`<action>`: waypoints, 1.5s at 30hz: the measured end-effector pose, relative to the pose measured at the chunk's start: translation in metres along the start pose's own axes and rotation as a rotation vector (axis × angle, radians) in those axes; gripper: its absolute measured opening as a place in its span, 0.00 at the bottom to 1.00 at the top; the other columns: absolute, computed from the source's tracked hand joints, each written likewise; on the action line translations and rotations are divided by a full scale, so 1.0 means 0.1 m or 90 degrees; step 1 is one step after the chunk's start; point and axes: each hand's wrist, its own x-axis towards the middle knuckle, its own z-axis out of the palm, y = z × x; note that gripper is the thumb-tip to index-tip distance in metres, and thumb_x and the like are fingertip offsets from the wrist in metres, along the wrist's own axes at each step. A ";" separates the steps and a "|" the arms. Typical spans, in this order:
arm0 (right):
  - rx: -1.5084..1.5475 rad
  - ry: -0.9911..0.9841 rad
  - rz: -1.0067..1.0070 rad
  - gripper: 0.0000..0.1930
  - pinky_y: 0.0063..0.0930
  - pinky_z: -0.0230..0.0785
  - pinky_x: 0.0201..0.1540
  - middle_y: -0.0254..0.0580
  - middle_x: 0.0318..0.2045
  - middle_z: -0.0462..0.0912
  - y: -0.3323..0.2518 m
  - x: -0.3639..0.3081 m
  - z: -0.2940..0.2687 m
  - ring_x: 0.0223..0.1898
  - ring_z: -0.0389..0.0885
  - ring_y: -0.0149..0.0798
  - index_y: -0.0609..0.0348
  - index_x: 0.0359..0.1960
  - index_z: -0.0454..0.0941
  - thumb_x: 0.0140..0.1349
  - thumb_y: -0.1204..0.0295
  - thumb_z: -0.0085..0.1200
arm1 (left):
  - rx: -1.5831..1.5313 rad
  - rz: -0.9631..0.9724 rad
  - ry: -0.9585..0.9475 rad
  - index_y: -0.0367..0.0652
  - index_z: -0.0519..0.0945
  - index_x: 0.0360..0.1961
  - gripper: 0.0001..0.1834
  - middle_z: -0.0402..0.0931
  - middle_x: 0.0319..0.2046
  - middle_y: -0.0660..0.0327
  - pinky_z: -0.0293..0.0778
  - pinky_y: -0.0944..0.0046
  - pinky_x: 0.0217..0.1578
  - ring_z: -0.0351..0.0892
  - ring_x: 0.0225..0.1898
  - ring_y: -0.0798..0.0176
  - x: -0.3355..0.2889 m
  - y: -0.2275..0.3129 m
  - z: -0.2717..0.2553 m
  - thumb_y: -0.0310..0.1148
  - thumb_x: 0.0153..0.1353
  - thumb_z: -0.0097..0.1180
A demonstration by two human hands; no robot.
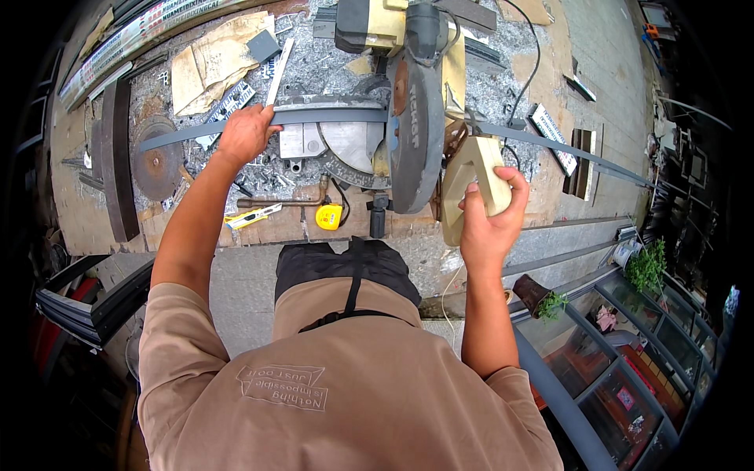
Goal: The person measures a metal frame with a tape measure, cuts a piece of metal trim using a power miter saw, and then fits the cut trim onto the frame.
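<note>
A long grey metal strip (pixel 188 133) runs across the mitre saw, along its fence and out past both sides. My left hand (pixel 247 132) presses it near the fence's left end, with its fingers closed over the strip. The round blade guard (pixel 416 133) of the saw stands low over the strip and hides where blade and strip meet. Right of the guard, my right hand (pixel 496 216) is wrapped round a pale wooden handle (pixel 488 177) fixed to the saw. Beneath the guard's left side lies the silver saw table (pixel 345 145).
On the bench's near edge lie a yellow tape measure (pixel 329 217), a yellow utility knife (pixel 253 217) and a metal wrench (pixel 283 202). A rusty saw disc (pixel 157 149) and a dark bar (pixel 118 161) sit at left. Metal chips cover the bench; a black cable (pixel 534 63) trails behind.
</note>
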 end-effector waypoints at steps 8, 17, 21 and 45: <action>0.023 0.012 -0.014 0.20 0.33 0.76 0.55 0.44 0.50 0.81 0.19 -0.10 0.06 0.49 0.82 0.39 0.56 0.56 0.74 0.64 0.79 0.63 | -0.003 -0.003 0.001 0.38 0.78 0.45 0.21 0.80 0.37 0.49 0.76 0.44 0.46 0.83 0.44 0.41 -0.02 -0.01 0.00 0.47 0.70 0.63; -0.044 0.047 -0.113 0.20 0.36 0.80 0.46 0.49 0.41 0.87 0.36 -0.23 0.06 0.40 0.88 0.44 0.53 0.55 0.74 0.63 0.75 0.65 | -0.017 0.017 0.026 0.36 0.79 0.44 0.19 0.80 0.37 0.47 0.76 0.42 0.43 0.82 0.41 0.39 0.03 -0.05 0.10 0.44 0.67 0.66; 0.001 0.021 -0.092 0.20 0.39 0.79 0.50 0.50 0.44 0.86 0.52 -0.26 0.09 0.43 0.89 0.53 0.52 0.54 0.74 0.62 0.75 0.66 | -0.007 -0.005 -0.009 0.36 0.78 0.45 0.18 0.80 0.40 0.45 0.74 0.41 0.44 0.81 0.42 0.37 0.02 -0.03 0.17 0.42 0.69 0.65; -0.153 -0.041 -0.181 0.33 0.49 0.77 0.60 0.66 0.53 0.86 -1.36 1.16 -0.20 0.56 0.86 0.61 0.63 0.68 0.75 0.68 0.53 0.60 | -0.045 0.001 -0.063 0.36 0.75 0.42 0.20 0.82 0.37 0.40 0.76 0.38 0.44 0.82 0.42 0.32 -0.70 0.33 -0.45 0.45 0.71 0.63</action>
